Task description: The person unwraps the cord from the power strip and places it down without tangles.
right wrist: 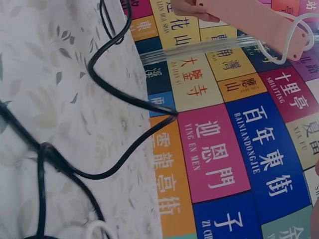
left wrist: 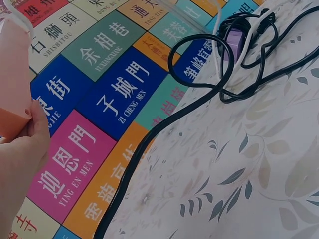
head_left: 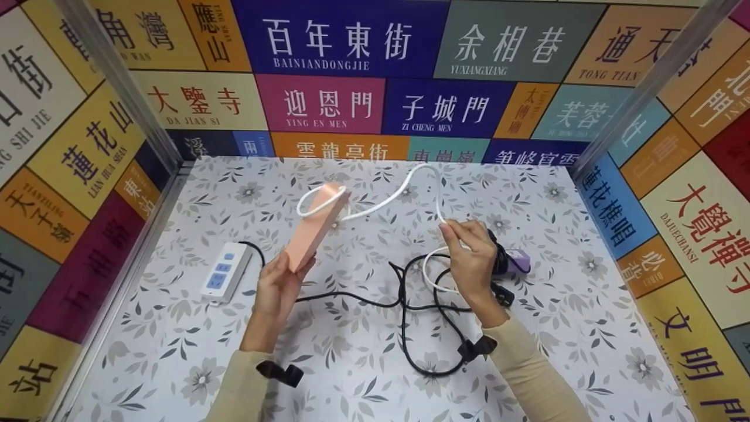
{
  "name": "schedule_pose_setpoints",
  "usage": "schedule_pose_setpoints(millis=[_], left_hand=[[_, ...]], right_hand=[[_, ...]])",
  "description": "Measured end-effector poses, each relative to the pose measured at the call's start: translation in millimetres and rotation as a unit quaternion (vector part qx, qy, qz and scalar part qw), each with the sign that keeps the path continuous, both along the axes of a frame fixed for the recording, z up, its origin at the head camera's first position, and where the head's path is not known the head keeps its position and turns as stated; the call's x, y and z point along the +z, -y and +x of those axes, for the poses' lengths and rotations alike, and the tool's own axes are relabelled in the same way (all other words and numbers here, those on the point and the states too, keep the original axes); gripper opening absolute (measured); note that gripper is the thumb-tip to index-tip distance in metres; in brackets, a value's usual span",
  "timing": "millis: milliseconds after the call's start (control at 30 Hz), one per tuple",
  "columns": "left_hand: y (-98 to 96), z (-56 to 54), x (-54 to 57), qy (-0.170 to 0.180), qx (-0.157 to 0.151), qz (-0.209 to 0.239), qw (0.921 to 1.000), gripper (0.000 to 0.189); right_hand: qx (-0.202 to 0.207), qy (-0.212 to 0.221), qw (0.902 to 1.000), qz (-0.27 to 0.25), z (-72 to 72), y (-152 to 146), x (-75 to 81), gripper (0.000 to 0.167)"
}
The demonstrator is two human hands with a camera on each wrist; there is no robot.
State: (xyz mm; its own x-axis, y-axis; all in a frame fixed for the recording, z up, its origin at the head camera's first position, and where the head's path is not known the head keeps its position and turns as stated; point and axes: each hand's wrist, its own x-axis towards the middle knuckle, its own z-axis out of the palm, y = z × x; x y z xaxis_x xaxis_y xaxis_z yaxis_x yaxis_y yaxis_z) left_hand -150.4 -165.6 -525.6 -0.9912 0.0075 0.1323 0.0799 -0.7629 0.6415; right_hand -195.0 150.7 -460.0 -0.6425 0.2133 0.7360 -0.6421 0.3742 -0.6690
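My left hand grips the lower end of a long pink power strip, which is held tilted above the table. Its white cord loops over the strip's upper end, then arches across to the right. My right hand pinches that cord between thumb and fingers, and more of the cord hangs in a loop below it. In the right wrist view the flat pink face of the strip has small holes, with the cord round its far end. The right fingers are mostly out of that view.
A white power strip with blue sockets lies left on the flowered table. Its black cable runs towards tangled black loops near the right hand. Behind that hand lies a purple block wrapped in black cable. Sign-covered panels surround the table.
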Motion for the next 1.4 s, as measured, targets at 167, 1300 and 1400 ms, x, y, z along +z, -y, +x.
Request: schedule_pose_setpoints(millis=[167,1300,1400], left_hand=[[3.4,0.2,0.9,0.023,0.03,0.055,0.9978,0.025],[20.8,3.9,11.9,-0.025,0.034,0.068,0.9968,0.029],[18.8,4.0,11.5,-0.028,0.035,0.045,0.9979,0.028]], right_hand=[[0.016,0.021,0.9997,0.0,-5.1,-19.2,-22.2,0.013],[0.296,0.372,0.8061,0.352,7.8,-44.8,-112.6,0.048],[0.293,0.372,0.8097,0.347,7.3,-41.4,-106.6,0.06]])
